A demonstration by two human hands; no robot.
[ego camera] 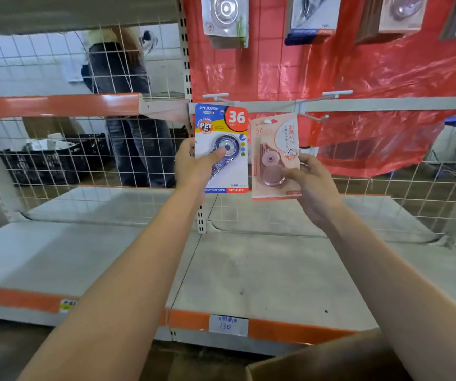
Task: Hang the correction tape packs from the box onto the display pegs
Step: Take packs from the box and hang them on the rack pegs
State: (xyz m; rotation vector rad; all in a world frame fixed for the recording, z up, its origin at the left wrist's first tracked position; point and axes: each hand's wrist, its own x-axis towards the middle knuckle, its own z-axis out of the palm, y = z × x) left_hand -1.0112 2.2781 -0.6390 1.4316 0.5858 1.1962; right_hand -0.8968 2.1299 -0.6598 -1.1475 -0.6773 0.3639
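Note:
My left hand (194, 166) grips a blue correction tape pack (228, 127) marked "36", thumb on its front, with the pack's top right under the left display peg (216, 97). My right hand (312, 185) holds a pink correction tape pack (272, 141) upright beside the blue one, below and left of the right peg (331, 95). A short hook (314, 116) juts out just right of the pink pack's top. The cardboard box (317, 361) shows at the bottom right corner, its inside hidden.
Several packs (225, 17) hang on higher pegs against the red plastic sheet (358, 72). A grey shelf (249, 270) with an orange edge lies below my arms. Behind the wire grid a person (128, 105) stands near a black crate (51, 160).

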